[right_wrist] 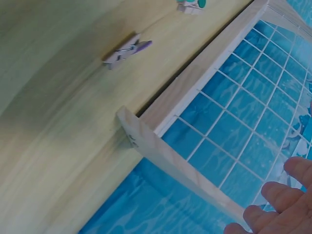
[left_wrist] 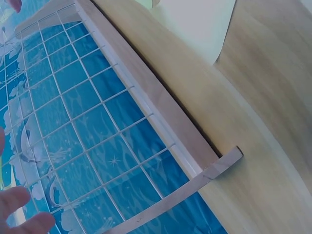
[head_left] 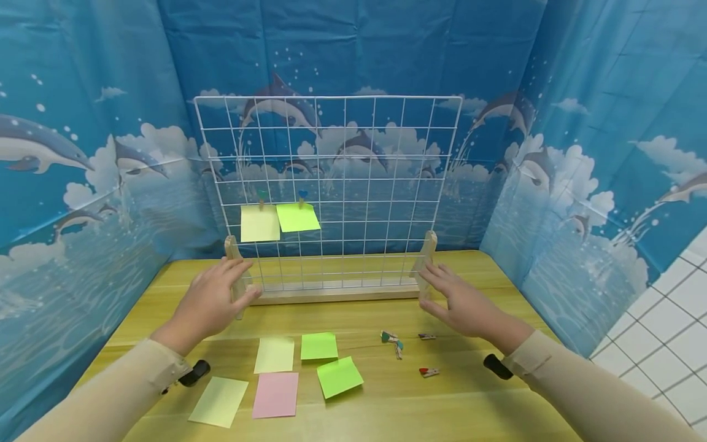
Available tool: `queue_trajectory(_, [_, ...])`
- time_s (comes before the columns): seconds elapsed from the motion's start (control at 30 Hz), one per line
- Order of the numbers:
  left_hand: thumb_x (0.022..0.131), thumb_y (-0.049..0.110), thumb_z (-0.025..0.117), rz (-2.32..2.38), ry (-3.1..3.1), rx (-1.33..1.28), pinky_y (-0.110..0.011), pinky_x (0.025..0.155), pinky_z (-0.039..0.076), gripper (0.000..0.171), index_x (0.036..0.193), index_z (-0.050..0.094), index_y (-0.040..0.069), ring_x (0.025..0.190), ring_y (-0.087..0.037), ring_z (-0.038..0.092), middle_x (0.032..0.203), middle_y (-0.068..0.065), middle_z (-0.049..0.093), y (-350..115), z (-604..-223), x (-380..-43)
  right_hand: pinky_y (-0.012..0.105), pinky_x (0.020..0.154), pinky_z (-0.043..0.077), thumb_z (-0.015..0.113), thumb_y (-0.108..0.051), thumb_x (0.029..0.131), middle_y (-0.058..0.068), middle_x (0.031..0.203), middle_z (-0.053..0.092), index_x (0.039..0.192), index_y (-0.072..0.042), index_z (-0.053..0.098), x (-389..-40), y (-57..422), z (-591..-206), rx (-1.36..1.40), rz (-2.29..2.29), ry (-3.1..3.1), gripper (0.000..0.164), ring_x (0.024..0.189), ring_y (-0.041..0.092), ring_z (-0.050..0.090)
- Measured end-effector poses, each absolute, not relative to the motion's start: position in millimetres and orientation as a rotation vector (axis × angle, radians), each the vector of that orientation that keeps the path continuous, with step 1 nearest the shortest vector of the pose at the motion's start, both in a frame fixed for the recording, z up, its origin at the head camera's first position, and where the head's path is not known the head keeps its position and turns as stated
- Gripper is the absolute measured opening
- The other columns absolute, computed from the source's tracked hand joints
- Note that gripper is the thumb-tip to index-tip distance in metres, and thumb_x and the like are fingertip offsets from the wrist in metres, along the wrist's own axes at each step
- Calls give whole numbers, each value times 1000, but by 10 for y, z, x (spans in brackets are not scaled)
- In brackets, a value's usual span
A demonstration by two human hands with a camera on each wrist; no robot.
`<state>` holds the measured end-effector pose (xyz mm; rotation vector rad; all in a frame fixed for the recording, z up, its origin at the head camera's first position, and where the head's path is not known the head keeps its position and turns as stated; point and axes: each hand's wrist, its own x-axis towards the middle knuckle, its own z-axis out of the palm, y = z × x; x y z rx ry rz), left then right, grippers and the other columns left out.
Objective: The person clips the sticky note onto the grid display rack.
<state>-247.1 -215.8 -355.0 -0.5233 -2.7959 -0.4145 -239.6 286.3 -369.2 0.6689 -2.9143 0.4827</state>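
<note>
A white wire grid panel [head_left: 359, 180] stands upright in a wooden base [head_left: 337, 294] with a wooden foot at each end. Beside the left foot [head_left: 232, 245] is my left hand [head_left: 212, 298], fingers loosely extended. My right hand [head_left: 461, 301] is at the right foot [head_left: 428, 245], its fingers spread; whether either hand touches the wood I cannot tell. Neither hand holds anything. On the grid's lower left, a pale yellow sticky note [head_left: 260, 224] hangs from a green-topped clothespin [head_left: 262, 196], and a bright green note [head_left: 298, 218] from a blue-topped clothespin [head_left: 302, 195].
On the wooden table [head_left: 453, 405] lie two pale yellow notes [head_left: 274, 355], two green notes [head_left: 340, 377] and a pink note [head_left: 275, 395]. Several small clothespins [head_left: 428, 372] lie right of them. A dolphin-print curtain [head_left: 353, 55] surrounds the back and sides.
</note>
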Motion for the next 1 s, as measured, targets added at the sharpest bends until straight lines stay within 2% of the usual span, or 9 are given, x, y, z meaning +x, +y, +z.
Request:
queue_trajectory(0.2, [105,50,62,-376,-2788,-541,-77,117,28,71,161,43,12,151,-52,36,163,-21,45,-2145,-3613,-2459,73,120,29,57,-56,106,18,175,22,166,-15,33,-2363,2925,-3765,642,472,-2934,77,159,51,17])
queue_trajectory(0.43, [104,56,61,-345,-2792,-557,-75,118,29,74,159,46,8,152,-52,36,164,-22,43,-2128,-3704,-2443,74,119,29,64,-41,106,22,173,25,166,-12,34,-2318,2984,-3866,602,494,-2956,73,158,53,18])
queue_trajectory(0.73, [102,55,64,-329,-2801,-576,-75,116,32,74,158,48,11,148,-54,40,157,-23,51,-2073,-3809,-2407,73,117,33,59,-53,106,23,172,27,164,-9,37,-2253,3029,-3951,595,505,-2963,77,158,53,20])
queue_trajectory(1.0, [102,57,63,-355,-2841,-577,-75,119,28,75,159,47,11,150,-55,36,161,-23,47,-2044,-3898,-2385,73,119,31,59,-53,105,22,172,27,163,-7,39,-2233,3089,-4059,579,512,-2981,77,158,53,21])
